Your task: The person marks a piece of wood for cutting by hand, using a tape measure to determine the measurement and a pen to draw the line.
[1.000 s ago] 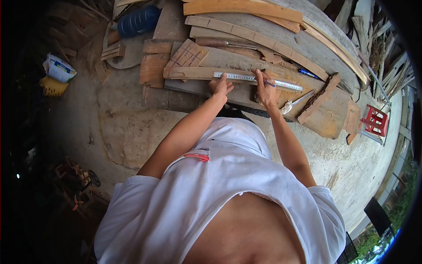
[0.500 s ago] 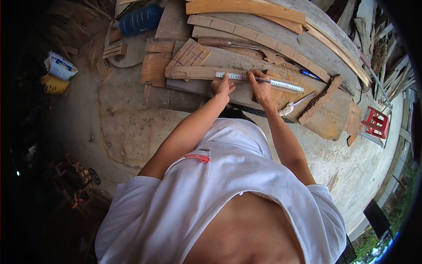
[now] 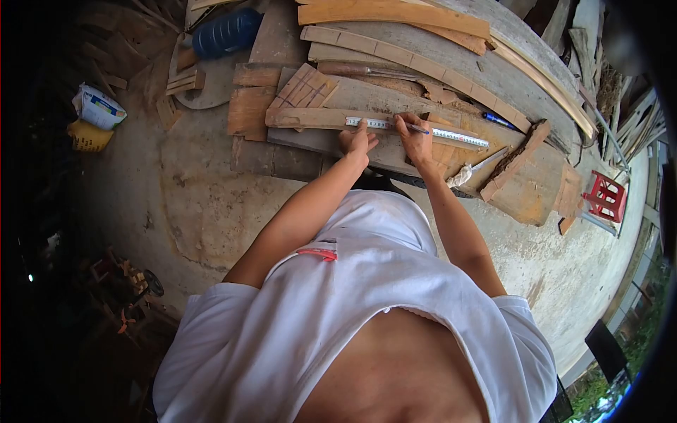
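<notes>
A white ruler with black and red numbers lies along a narrow wooden strip on the workbench. My left hand presses the ruler against the strip, a fingertip on its upper face near the low numbers. Farther right, my right hand is closed around a dark pen, held low over the ruler's middle. The pen's writing tip is hidden by the fingers. Behind the strip sits a wooden block with drawn lines.
A curved board with pencil marks lies behind my hands. Around the right side are a blue marker, a blade with a wrapped handle and a bark-edged offcut. A chisel rests farther back. A red stool stands right.
My right hand has shifted slightly along the ruler, and the pen has tilted in its fingers. The left hand keeps its place on the ruler.
</notes>
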The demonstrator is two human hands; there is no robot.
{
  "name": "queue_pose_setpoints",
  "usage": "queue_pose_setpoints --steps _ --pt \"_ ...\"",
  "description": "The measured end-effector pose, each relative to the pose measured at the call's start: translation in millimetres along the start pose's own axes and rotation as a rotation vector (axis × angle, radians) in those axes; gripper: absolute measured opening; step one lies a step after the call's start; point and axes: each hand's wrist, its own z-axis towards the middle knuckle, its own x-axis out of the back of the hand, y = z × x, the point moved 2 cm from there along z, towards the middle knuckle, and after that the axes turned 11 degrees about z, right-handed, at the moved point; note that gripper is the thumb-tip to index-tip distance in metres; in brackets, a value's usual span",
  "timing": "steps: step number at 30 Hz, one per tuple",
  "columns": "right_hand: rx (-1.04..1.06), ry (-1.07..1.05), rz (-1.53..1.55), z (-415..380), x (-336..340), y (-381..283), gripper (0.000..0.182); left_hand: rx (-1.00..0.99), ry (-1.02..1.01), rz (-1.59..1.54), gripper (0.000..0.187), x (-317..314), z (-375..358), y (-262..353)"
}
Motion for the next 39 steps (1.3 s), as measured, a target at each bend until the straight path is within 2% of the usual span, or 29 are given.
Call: queue_pose_setpoints --steps 5,10,13,20,23,26,29,31,34,39 --pt "-0.013 -0.045 -0.081 -1 3 -5 0.028 -0.014 0.002 0.015 0.033 -1 -1 0" --pt "-0.016 0.037 0.044 -2 -2 -2 0.032 -0.007 0.000 0.012 0.031 -1 -2 1" --pt "-0.011 -0.028 -0.056 -1 1 -2 0.032 -0.012 0.017 0.015 0.031 -1 -3 2" --pt "0.005 0.027 0.033 0 0 -3 0.029 -0.024 0.015 0.013 0.032 -2 -3 2" --pt "0.013 -0.019 -0.108 -1 7 -3 0.030 -0.017 0.032 0.016 0.034 -3 0 0" --pt "-0.029 0.238 0.149 3 29 14 0.033 -0.002 0.024 0.018 0.037 -1 0 -1" --pt "-0.026 0.303 0.140 6 61 30 0.034 -0.018 -0.002 0.011 0.037 -3 0 -1" --pt "-0.039 0.324 0.163 5 76 45 0.034 -0.011 0.039 0.011 0.031 -2 0 0" --pt "-0.066 0.275 0.213 3 86 58 0.033 -0.015 0.030 0.023 0.032 -3 -3 1" --pt "-0.110 0.181 0.065 -4 85 48 0.028 -0.005 0.023 0.047 0.033 -1 1 -1"
